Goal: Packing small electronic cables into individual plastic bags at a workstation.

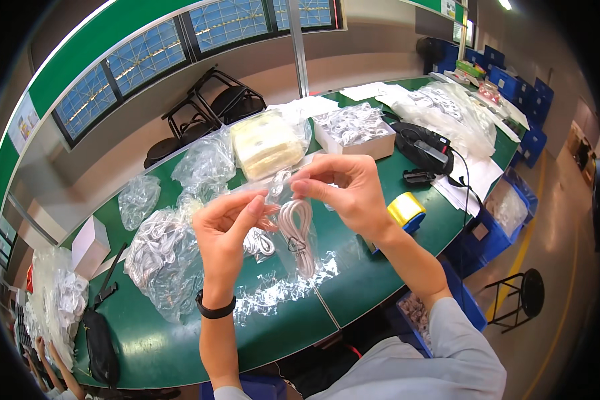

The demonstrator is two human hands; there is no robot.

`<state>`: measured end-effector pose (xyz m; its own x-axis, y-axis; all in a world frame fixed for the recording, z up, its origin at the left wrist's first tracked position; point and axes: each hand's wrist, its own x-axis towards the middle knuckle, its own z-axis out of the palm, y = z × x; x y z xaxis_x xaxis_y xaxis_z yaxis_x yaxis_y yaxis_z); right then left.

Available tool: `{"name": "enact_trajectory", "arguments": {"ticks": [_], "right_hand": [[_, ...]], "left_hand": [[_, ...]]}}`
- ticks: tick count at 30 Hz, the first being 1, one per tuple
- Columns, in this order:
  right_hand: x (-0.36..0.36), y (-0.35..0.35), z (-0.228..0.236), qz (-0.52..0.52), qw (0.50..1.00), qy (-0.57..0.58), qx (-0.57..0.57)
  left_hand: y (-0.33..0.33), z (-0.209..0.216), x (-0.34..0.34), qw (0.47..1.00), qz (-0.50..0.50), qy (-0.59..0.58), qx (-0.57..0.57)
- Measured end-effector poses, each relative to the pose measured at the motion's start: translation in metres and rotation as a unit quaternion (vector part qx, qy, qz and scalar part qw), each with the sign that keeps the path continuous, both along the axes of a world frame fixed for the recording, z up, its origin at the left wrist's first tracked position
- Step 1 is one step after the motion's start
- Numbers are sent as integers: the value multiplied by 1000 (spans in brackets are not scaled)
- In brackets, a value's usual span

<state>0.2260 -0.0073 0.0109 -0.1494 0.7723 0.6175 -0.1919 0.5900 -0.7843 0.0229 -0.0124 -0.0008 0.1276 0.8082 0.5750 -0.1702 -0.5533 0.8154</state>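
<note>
A coiled white cable with a dark tie hangs in a clear plastic bag in front of me. My left hand has its thumb and fingers closed at the bag's upper left edge. Across from it, my right hand pinches the upper right edge. A small white looped piece shows between the fingertips; what it belongs to is unclear. Under the hands, many small clear pieces lie scattered on the green table. Another white cable coil lies beside my left hand.
Bagged white cables sit to the left. Farther back are a yellowish wrapped stack and a carton of white cables. A black bag and yellow tape roll lie right. Another person's hands show lower left.
</note>
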Motion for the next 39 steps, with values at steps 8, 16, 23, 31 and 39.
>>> {"name": "enact_trajectory", "arguments": {"ticks": [8, 16, 23, 31, 39], "right_hand": [[9, -18, 11, 49, 996, -48, 60], [16, -19, 11, 53, 983, -75, 159], [20, -26, 14, 58, 978, -93, 176], [20, -30, 15, 55, 977, -98, 180], [22, -28, 12, 69, 974, -91, 194]], "left_hand": [[-10, 3, -9, 999, -31, 4, 8], [-15, 3, -8, 998, -63, -16, 5], [-17, 4, -10, 991, -91, -5, 97], [-17, 4, -11, 991, -75, 0, 114], [-19, 4, -14, 990, -102, -25, 97]]}}
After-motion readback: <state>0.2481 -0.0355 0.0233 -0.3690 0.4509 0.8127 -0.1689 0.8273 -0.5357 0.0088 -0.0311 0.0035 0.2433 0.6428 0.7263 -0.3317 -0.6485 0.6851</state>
